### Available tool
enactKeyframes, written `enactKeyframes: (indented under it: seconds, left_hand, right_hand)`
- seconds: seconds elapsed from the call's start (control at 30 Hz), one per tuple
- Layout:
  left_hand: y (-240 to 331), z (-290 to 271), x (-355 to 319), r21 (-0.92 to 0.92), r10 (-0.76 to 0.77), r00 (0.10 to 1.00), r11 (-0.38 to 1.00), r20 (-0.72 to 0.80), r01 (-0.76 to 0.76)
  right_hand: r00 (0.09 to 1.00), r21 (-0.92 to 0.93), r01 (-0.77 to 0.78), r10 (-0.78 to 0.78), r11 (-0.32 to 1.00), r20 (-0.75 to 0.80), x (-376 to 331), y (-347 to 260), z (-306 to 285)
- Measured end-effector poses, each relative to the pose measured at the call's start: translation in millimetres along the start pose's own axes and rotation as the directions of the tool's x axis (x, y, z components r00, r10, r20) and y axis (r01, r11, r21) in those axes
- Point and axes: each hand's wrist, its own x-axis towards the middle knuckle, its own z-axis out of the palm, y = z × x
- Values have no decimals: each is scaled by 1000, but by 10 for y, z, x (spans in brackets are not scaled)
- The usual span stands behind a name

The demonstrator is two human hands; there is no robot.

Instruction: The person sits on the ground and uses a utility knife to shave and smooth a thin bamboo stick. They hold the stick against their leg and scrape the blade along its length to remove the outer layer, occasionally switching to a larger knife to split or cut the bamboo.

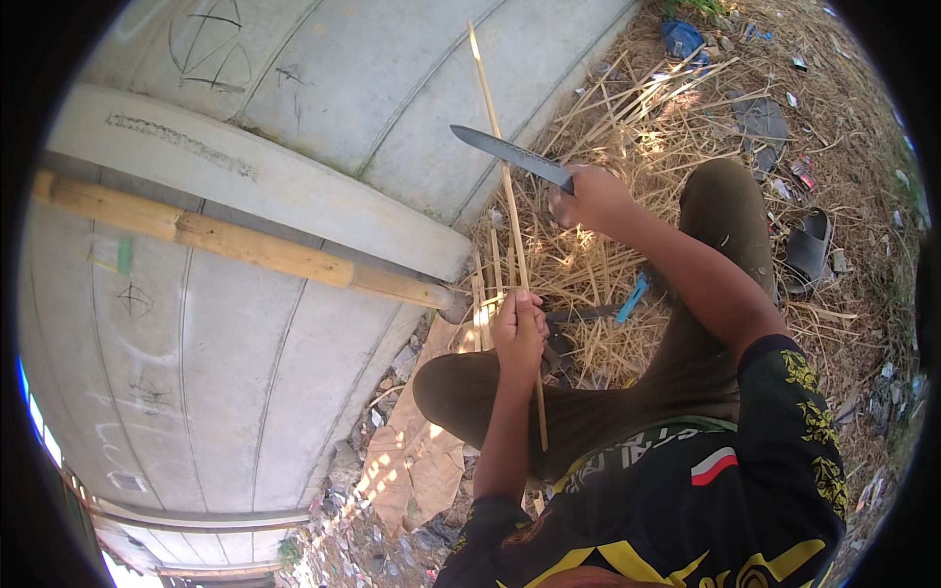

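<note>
Left hand [520, 328] is closed in a fist around a thin bamboo strip [507, 196], gripping it at about two thirds of its length down from the top. Strip stands nearly upright in the view: its upper end rises past the concrete surface [323, 98] behind it, and its lower end extends below the fist, across the left knee [461, 387]. Right hand [588, 196] is closed on the handle of a knife [510, 155], held above and to the right of the left hand. Knife blade is dark, points to the left, and crosses the strip well above the left fist; whether the edge is actually touching the strip or lies just in front of it cannot be told from this view. Both forearms enter from the lower edge, out of the short sleeves of a black shirt with yellow pattern [774, 461]. Person sits with both knees bent, in dark olive trousers. Between the legs and beyond the right hand lies a heap of pale bamboo slivers and dry straw [627, 147]. A small blue tool handle [633, 297] rests on the straw just right of the left hand. A thick bamboo pole [235, 240] lies across the concrete ledge at left, its near end close to the left hand. A dark sandal [809, 250] lies on the littered ground well to the right, beyond the right knee. Flattened brown cardboard [412, 461] lies on the ground under the left leg.
</note>
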Motion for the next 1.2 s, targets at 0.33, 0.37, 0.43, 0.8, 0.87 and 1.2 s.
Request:
enactKeyframes:
  seconds: [0.33,0.37,0.43,0.8,0.87,1.2]
  left_hand:
    - [-20,85,-45,86,42,998,996,-41,-38]
    - [-23,80,-46,107,49,997,993,-63,-42]
    - [-20,49,-46,150,64,992,988,-109,-48]
    - [131,18,-78,-140,-116,982,981,150,137]
    - [181,-58,-105,-349,-188,949,897,253,271]
    - [222,-106,-37,-195,-166,945,954,282,226]
  right_hand:
    - [981,-4,-92,92,996,172,41,-160,-205]
    - [979,-34,-56,62,998,196,49,-166,-225]
    - [969,-90,20,3,996,247,59,-179,-255]
    - [987,47,-98,91,994,129,-12,-163,-260]
    - [981,-142,170,-153,975,121,-58,-144,-297]
    - [980,-35,-140,143,990,140,72,-121,-488]
